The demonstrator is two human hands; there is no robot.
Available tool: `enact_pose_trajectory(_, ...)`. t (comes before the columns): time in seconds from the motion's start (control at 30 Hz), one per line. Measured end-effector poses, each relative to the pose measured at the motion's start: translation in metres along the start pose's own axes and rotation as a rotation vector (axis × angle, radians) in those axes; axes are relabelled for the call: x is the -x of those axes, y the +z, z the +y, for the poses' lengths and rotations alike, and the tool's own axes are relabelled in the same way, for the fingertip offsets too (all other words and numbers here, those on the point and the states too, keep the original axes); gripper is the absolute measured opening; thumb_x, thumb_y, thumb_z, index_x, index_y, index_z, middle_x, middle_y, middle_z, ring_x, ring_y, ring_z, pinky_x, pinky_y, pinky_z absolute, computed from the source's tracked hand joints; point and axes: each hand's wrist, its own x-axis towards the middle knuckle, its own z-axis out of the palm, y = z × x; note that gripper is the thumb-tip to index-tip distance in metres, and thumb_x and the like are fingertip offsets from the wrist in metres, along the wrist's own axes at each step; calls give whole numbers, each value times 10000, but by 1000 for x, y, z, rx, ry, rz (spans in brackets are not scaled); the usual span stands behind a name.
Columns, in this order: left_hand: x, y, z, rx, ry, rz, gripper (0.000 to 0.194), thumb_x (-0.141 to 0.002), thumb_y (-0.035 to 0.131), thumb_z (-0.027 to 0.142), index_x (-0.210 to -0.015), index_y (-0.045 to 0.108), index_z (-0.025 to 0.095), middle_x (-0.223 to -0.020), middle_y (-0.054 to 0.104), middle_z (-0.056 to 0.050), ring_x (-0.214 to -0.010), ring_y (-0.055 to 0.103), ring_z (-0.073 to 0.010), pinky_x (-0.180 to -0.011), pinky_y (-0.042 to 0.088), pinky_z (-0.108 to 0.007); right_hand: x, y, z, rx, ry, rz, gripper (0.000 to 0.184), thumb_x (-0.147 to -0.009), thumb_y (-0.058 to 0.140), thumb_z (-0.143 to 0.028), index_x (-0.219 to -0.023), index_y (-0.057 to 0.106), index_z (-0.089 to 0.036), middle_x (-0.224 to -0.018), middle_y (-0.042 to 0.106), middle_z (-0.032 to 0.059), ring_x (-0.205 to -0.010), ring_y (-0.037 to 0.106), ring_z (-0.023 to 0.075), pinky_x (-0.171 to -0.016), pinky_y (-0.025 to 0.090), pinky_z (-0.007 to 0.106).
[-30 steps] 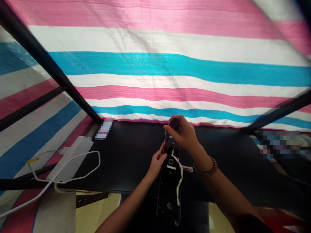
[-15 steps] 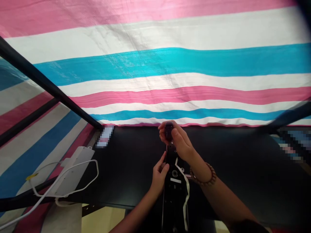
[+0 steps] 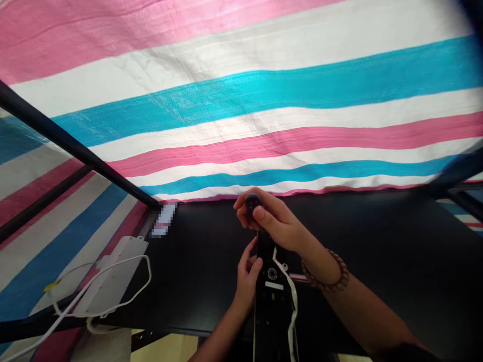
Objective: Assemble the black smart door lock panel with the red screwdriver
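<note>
A long black panel (image 3: 269, 314) with small holes, a white label and a round fitting lies lengthwise in front of me. Along it runs a loose off-white cable (image 3: 292, 296). My left hand (image 3: 248, 279) grips the panel's left edge, thumb on top. Above the panel's far end, my right hand (image 3: 277, 216) is closed round a dark, round-ended handle (image 3: 252, 201), which looks like a screwdriver's seen nearly end-on; its lower part is hidden by the hand. To the panel's right, a thin shiny bar (image 3: 300, 277) shows near my wrist.
A black tabletop (image 3: 204, 281) spreads beneath everything. At left are a white power strip (image 3: 115, 276) and a looping white cord (image 3: 150, 271). A blurred pale item (image 3: 165, 219) lies by the back left corner. Black frame poles (image 3: 56, 136) and a striped sheet (image 3: 241, 90) enclose the space.
The view has tilted slightly. My right hand and the dark handle appear a little farther left, with the wrist farther right. My left hand keeps its grip on the panel edge.
</note>
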Motion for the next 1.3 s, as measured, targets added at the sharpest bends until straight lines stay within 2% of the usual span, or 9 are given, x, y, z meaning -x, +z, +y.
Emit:
enact_pose_trajectory(0.2, 1, 2, 4, 5, 8, -45, 748, -825, 728, 428, -1477, 442, 200, -770, 671, -11, -643, 602, -138, -604, 454, -228, -13, -14, 14, -132, -53, 155, 273, -973, 546, -490, -939, 536, -219, -711, 562, -32, -540, 449, 74, -529, 361, 240)
enact_pose_trajectory(0.53, -1, -1, 1, -11, 43, -35, 764, -807, 729, 446, -1457, 441, 165, -719, 660, 0, -585, 566, -124, -560, 430, -218, 1, 7, 4, -121, -17, -20, 310, -1002, 465, -493, -1003, 575, -203, -838, 589, 10, -673, 521, 99, -664, 437, 279)
enact_pose_trajectory(0.63, -3, 0, 1, -18, 61, -51, 753, -815, 719, 448, -1454, 441, 164, -748, 682, -15, -594, 572, -126, -570, 431, -222, 1, 1, 2, -120, -28, 6, 238, -924, 641, -405, -991, 508, -220, -888, 643, 12, -755, 612, 118, -738, 473, 297)
enact_pose_trajectory(0.73, -4, 1, 1, -15, 69, -65, 746, -809, 724, 446, -1443, 448, 165, -753, 688, -17, -589, 573, -124, -572, 429, -221, 1, -5, 2, -160, -8, 71, 364, -833, 757, -335, -984, 438, -248, -862, 667, -15, -669, 597, 101, -677, 467, 280)
enact_pose_trajectory(0.9, -4, 0, -1, -15, 68, -41, 713, -802, 734, 452, -1408, 487, 171, -749, 680, -14, -615, 597, -141, -585, 445, -231, 3, -7, 5, -146, -24, 27, 368, -926, 616, -456, -1199, 536, -222, -813, 603, -8, -666, 521, 104, -645, 424, 276)
enact_pose_trajectory(1.0, -5, -2, -2, -23, 62, -34, 738, -790, 746, 463, -1414, 481, 172, -770, 690, -27, -631, 613, -153, -595, 452, -241, 3, -5, 6, -170, -14, 18, 354, -982, 498, -492, -1128, 614, -191, -852, 598, 21, -723, 558, 119, -701, 436, 300)
enact_pose_trajectory(1.1, -7, -4, -4, -26, 61, -12, 759, -784, 745, 487, -1423, 471, 183, -779, 698, -35, -622, 618, -162, -594, 455, -252, 4, -2, 5, -148, 5, 84, 256, -890, 685, -408, -1020, 565, -223, -886, 639, 10, -785, 618, 137, -748, 455, 310)
enact_pose_trajectory(1.17, -7, -4, -6, -23, 65, -11, 780, -766, 754, 514, -1416, 479, 182, -759, 694, -33, -603, 612, -162, -582, 448, -254, 5, 1, 4, -180, 14, 114, 345, -816, 776, -343, -991, 492, -256, -875, 655, -16, -739, 623, 134, -720, 464, 307)
enact_pose_trajectory(1.3, -8, -5, -10, 10, 76, -26, 750, -756, 759, 525, -1376, 516, 180, -768, 692, -37, -628, 622, -169, -597, 454, -259, 8, 3, 4, -152, 6, 112, 367, -847, 746, -369, -1130, 533, -272, -782, 575, -45, -606, 484, 92, -597, 390, 262)
